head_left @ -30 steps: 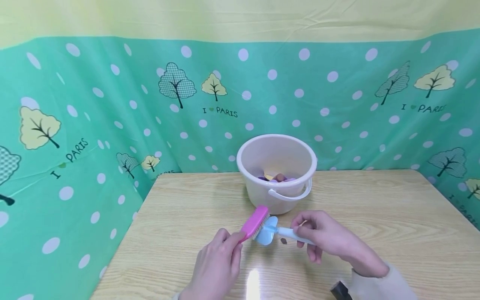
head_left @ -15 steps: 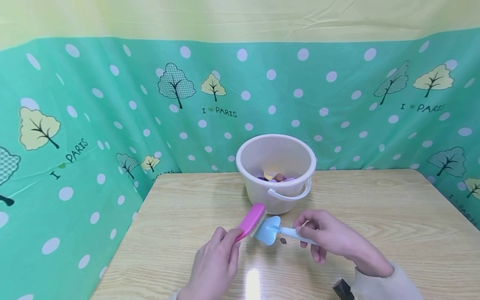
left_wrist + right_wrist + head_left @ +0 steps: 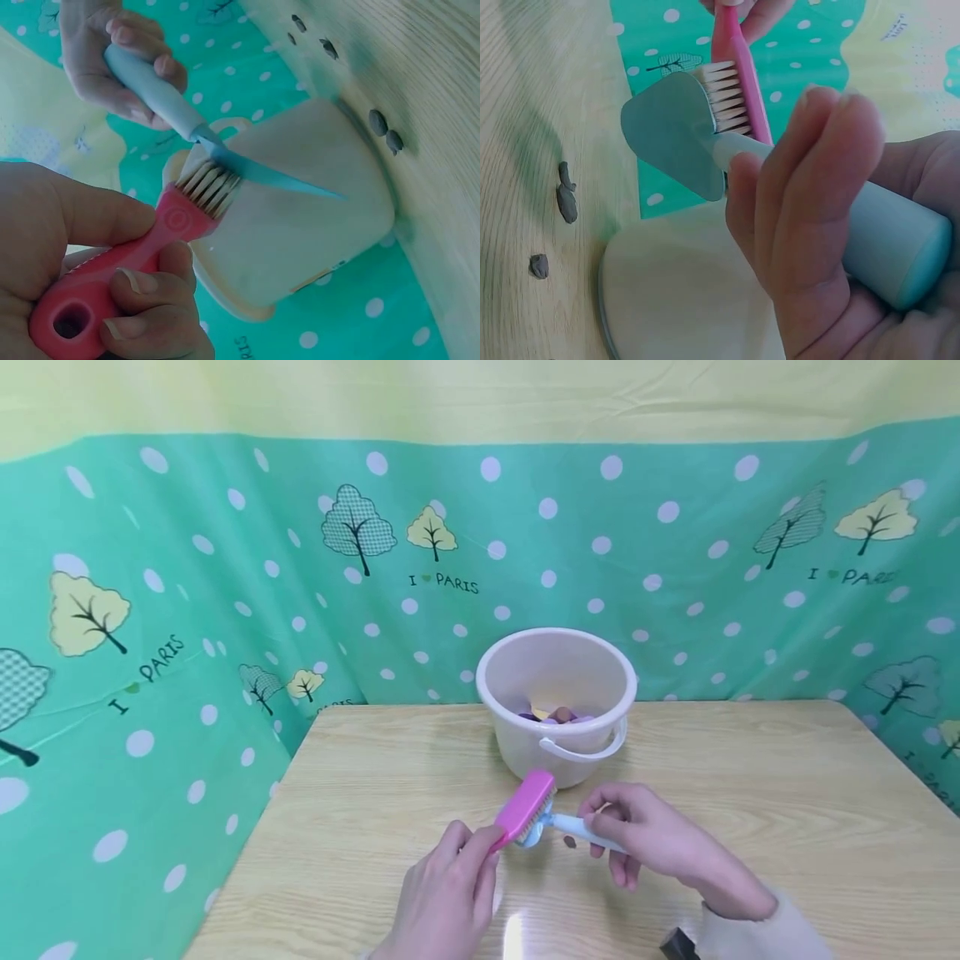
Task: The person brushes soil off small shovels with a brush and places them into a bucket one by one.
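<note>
My left hand [image 3: 450,889] grips a pink brush [image 3: 527,804] by its handle. Pale bristles [image 3: 210,187] touch the face of a small light-blue toy shovel, seen in the left wrist view. The shovel's handle [image 3: 592,832] is held in my right hand [image 3: 660,839], between thumb and fingers. Its blade [image 3: 667,124] is raised off the table, back side showing in the right wrist view; in the head view the brush covers much of it. Several small dark lumps [image 3: 377,121] lie on the table beneath, one of them [image 3: 570,842] visible from the head.
Just behind the hands stands a white bucket [image 3: 517,752], its handle hanging at the front. Purple, brown and yellowish things [image 3: 562,715] lie inside. The wooden table [image 3: 337,802] ends at a green dotted curtain [image 3: 420,635]. A black object [image 3: 678,943] shows by the right sleeve.
My left hand has drawn the brush slightly left, then moved it back right across the shovel's blade, covering more of it now. The shovel and right hand have barely shifted.
</note>
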`<action>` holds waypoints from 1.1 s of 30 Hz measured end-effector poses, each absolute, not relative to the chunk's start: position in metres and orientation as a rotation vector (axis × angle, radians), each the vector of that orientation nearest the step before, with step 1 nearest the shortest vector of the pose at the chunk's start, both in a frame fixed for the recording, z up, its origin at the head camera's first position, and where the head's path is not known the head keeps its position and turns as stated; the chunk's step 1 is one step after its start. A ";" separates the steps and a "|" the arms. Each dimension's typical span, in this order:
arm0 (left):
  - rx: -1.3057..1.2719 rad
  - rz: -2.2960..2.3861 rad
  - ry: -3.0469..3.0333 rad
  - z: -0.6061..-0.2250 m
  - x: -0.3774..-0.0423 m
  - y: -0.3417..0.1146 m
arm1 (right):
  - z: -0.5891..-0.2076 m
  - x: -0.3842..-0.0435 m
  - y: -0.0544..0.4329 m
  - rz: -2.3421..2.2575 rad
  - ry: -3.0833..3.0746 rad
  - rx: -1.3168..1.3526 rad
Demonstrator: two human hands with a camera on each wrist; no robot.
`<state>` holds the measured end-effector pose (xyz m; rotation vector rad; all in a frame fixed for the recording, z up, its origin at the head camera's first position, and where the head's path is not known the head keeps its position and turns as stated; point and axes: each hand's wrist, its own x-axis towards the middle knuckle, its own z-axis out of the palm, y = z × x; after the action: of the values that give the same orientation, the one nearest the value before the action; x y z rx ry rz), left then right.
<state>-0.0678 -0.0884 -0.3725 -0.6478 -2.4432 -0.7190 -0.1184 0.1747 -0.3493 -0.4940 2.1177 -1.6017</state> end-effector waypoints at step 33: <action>-0.452 -0.668 -2.656 -0.374 -0.091 -0.113 | -0.329 -0.110 0.188 -1.592 2.167 -0.573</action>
<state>-0.0913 -0.1129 -0.3745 -0.4523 -2.6560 -0.6677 -0.1100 0.1882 -0.3293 -0.5733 2.1668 -1.5925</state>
